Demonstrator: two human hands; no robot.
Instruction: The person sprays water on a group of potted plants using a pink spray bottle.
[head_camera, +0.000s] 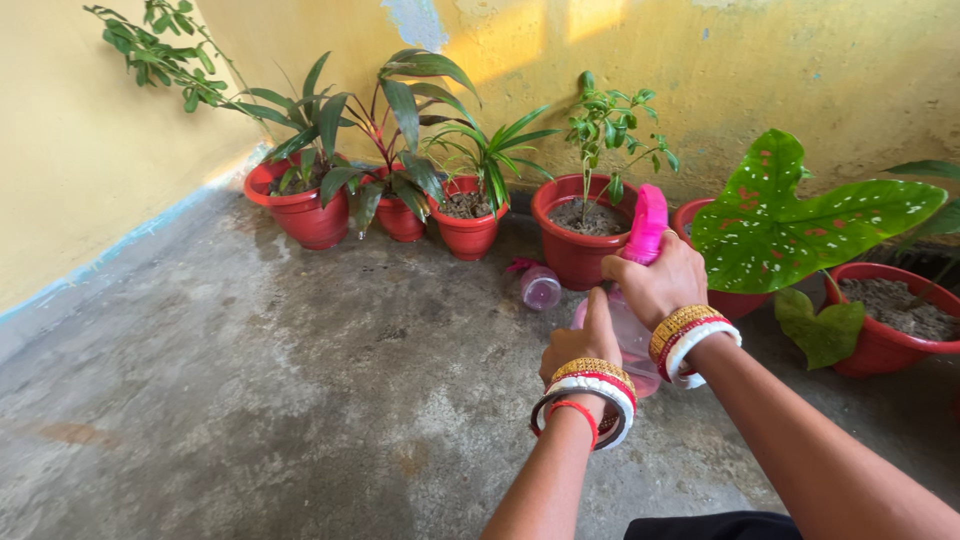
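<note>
The right hand (655, 283) was closed around the pink top (646, 224) of a spray bottle (632, 345). Its fingers were wrapped over the top from the right side. The left hand (583, 345) held the clear pink body of the same bottle from below and from the left, with the thumb pointing up. So both hands gripped the bottle, one on top and one lower down. The bottle was up in the air, above the grey floor (280, 370) and just in front of a red pot (580, 228).

Both arms reached forward from the bottom of the picture. The wrists were close together. Each wrist had gold, red and white bangles (593, 385).

A small tree with green leaves grew in that red pot. A second clear bottle (540, 288) lay on the floor near it. More red pots with plants stood in a row along the yellow wall (800, 70). A big green leaf with white and red spots (790, 215) was just to the right of the hands.
</note>
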